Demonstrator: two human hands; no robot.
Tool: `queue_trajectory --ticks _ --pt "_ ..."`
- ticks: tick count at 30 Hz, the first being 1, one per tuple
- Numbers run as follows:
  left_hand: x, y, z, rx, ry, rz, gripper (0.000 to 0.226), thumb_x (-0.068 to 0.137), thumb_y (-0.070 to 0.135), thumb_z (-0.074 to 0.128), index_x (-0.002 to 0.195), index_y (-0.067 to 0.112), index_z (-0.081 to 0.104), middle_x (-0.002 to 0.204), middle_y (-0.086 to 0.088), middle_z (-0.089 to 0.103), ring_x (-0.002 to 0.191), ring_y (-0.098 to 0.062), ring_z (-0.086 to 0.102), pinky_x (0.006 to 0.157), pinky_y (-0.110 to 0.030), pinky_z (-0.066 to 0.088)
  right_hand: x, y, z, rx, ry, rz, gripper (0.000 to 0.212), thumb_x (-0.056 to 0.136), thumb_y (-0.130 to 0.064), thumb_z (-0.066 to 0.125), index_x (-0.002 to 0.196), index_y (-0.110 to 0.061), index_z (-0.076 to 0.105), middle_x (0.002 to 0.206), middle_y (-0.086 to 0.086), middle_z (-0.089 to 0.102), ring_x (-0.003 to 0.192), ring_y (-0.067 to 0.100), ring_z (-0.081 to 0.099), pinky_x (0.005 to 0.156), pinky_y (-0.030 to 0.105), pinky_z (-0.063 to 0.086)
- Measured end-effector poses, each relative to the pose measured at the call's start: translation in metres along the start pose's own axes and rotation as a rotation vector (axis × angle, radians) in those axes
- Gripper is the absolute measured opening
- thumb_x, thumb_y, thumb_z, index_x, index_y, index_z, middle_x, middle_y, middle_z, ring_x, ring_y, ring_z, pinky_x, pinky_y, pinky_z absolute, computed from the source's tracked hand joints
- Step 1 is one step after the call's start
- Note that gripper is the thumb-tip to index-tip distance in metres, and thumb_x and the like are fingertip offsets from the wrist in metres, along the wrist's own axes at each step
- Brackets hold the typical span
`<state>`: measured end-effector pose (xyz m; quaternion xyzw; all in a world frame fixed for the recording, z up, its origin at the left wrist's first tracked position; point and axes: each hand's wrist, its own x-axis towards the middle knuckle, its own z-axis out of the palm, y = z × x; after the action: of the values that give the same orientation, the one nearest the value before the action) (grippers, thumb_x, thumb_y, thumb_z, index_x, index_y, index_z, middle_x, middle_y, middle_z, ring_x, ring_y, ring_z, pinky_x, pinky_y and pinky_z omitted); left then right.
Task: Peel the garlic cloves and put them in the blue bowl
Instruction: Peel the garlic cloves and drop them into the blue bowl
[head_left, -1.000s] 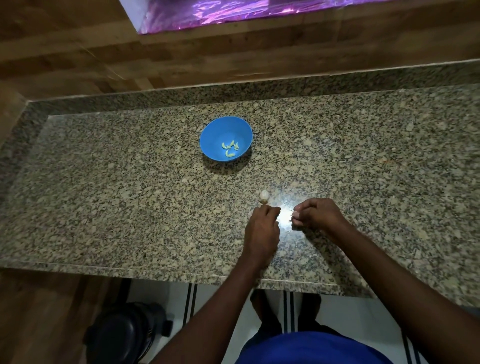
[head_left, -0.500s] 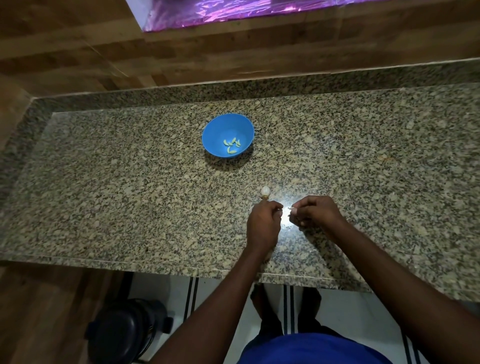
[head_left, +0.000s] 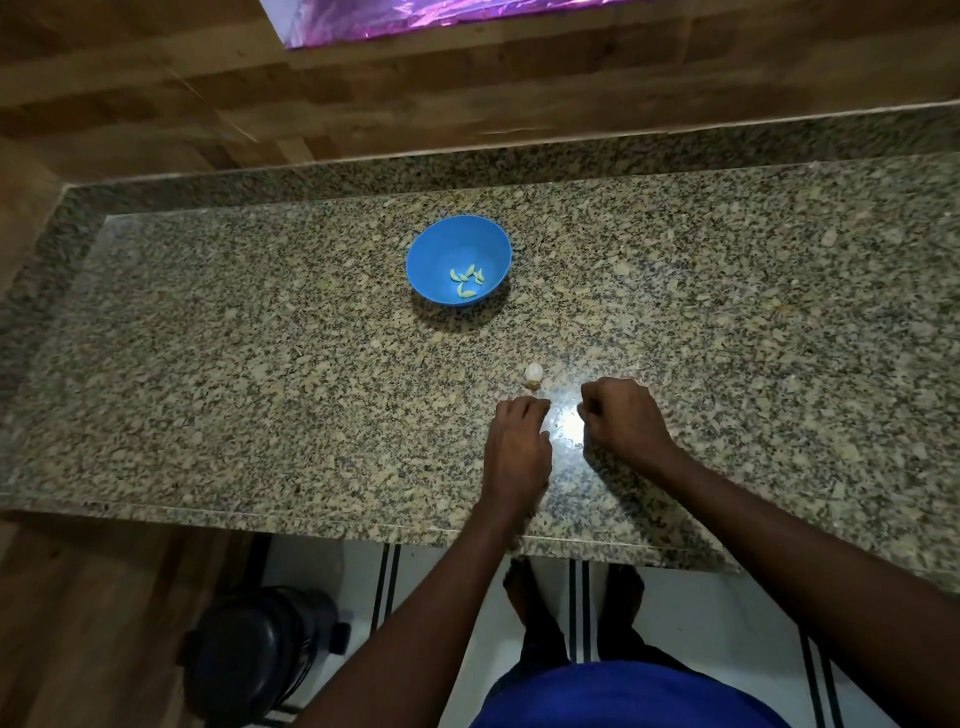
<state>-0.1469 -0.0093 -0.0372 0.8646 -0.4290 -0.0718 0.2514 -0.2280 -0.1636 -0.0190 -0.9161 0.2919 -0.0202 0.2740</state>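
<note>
The blue bowl (head_left: 434, 249) stands on the granite counter and holds several peeled garlic cloves (head_left: 467, 283). A small white garlic bulb remnant (head_left: 533, 375) lies on the counter just beyond my hands. My left hand (head_left: 519, 441) rests near the front edge. Its curled fingertips pinch a garlic clove, which they almost wholly hide. My right hand (head_left: 621, 415) is a short gap to the right, with its fingers curled in on a bit of garlic skin that is barely visible.
The granite counter (head_left: 260, 364) ends in a raised ledge at the back, below a wooden wall (head_left: 156, 104). On the floor at the lower left, below the counter's front edge, sits a dark round object (head_left: 260, 654). A glare spot lies between my hands.
My hands, fingertips together a second ago, have drawn slightly apart, the right one pulling to the right. The view has tilted a little, and the bowl and bulb have not moved.
</note>
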Motion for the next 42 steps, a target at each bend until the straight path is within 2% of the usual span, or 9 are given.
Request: queue_trajectory --ticks 9,14,18,22,25,28,32,39,42 --pt "-0.008 -0.008 -0.006 -0.022 -0.003 -0.048 0.047 0.089 0.009 0.061 0.136 0.006 0.055 0.134 -0.008 0.056 0.122 -0.025 0.046 0.104 -0.04 0.044 0.023 -0.008 -0.009 -0.066 -0.18 0.09 0.02 0.064 0.001 0.068 0.056 -0.015 0.059 0.062 0.003 0.066 0.064 0.025 0.063 0.056 0.03 0.051" --pt "-0.008 -0.008 -0.006 -0.034 -0.016 -0.055 0.048 0.088 0.015 0.06 0.135 0.009 0.055 0.132 -0.007 0.056 0.12 -0.025 0.046 0.1 -0.039 0.042 0.03 -0.008 -0.01 -0.104 -0.206 0.059 0.024 0.076 -0.007 0.074 0.056 -0.008 0.06 0.061 0.009 0.065 0.06 0.025 0.063 0.054 0.032 0.046" --pt "0.0 -0.009 -0.005 -0.117 -0.007 -0.098 0.039 0.088 0.012 0.063 0.127 0.01 0.063 0.121 -0.006 0.06 0.113 -0.023 0.05 0.094 -0.034 0.043 0.019 0.006 -0.015 0.19 -0.187 0.17 0.014 0.074 -0.01 0.084 0.065 -0.015 0.075 0.061 0.0 0.071 0.061 0.013 0.069 0.059 0.023 0.051" --pt "0.013 0.008 -0.016 -0.505 -0.112 -0.283 0.024 0.089 0.003 0.067 0.111 0.009 0.075 0.101 -0.007 0.074 0.086 -0.008 0.067 0.077 -0.016 0.053 -0.004 0.005 -0.014 0.711 -0.193 0.405 0.007 0.087 0.008 0.071 0.08 0.009 0.074 0.07 0.025 0.071 0.059 0.033 0.068 0.068 0.051 0.063" --pt "0.021 0.02 -0.019 -0.661 -0.134 -0.379 0.014 0.088 0.003 0.07 0.098 0.008 0.078 0.079 -0.008 0.076 0.067 -0.014 0.07 0.061 -0.022 0.056 -0.013 0.0 -0.017 0.897 -0.221 0.471 0.013 0.09 0.009 0.067 0.083 0.02 0.068 0.073 0.034 0.066 0.062 0.034 0.061 0.07 0.063 0.059" --pt "0.025 0.024 -0.02 -0.706 -0.145 -0.423 0.004 0.085 0.008 0.077 0.088 0.007 0.078 0.073 -0.005 0.074 0.062 -0.009 0.068 0.058 -0.021 0.055 -0.016 -0.001 -0.018 0.875 -0.201 0.453 0.019 0.088 0.0 0.073 0.073 0.012 0.071 0.066 0.029 0.068 0.058 0.034 0.064 0.064 0.057 0.06" --pt "0.031 0.023 -0.019 -0.837 -0.242 -0.518 0.013 0.082 0.016 0.083 0.087 0.006 0.076 0.075 -0.014 0.075 0.066 -0.024 0.071 0.069 -0.046 0.062 -0.015 -0.002 -0.02 0.752 -0.153 0.38 0.022 0.089 -0.008 0.074 0.072 0.005 0.071 0.061 0.018 0.07 0.052 0.028 0.066 0.058 0.039 0.06" --pt "0.034 0.025 -0.02 -0.872 -0.195 -0.533 0.002 0.083 0.003 0.075 0.085 0.005 0.075 0.068 -0.005 0.073 0.061 -0.015 0.067 0.064 -0.029 0.056 -0.012 0.003 -0.03 0.8 -0.417 0.343 0.034 0.105 -0.005 0.045 0.087 0.014 0.067 0.073 0.026 0.069 0.05 0.022 0.062 0.046 0.023 0.049" --pt "0.034 0.025 -0.02 -0.863 -0.189 -0.528 0.004 0.082 0.003 0.072 0.085 0.005 0.074 0.071 -0.012 0.074 0.066 -0.024 0.071 0.069 -0.042 0.061 -0.009 0.004 -0.033 0.771 -0.434 0.34 0.027 0.101 0.003 0.047 0.089 0.017 0.067 0.081 0.033 0.069 0.054 0.022 0.065 0.049 0.027 0.053"
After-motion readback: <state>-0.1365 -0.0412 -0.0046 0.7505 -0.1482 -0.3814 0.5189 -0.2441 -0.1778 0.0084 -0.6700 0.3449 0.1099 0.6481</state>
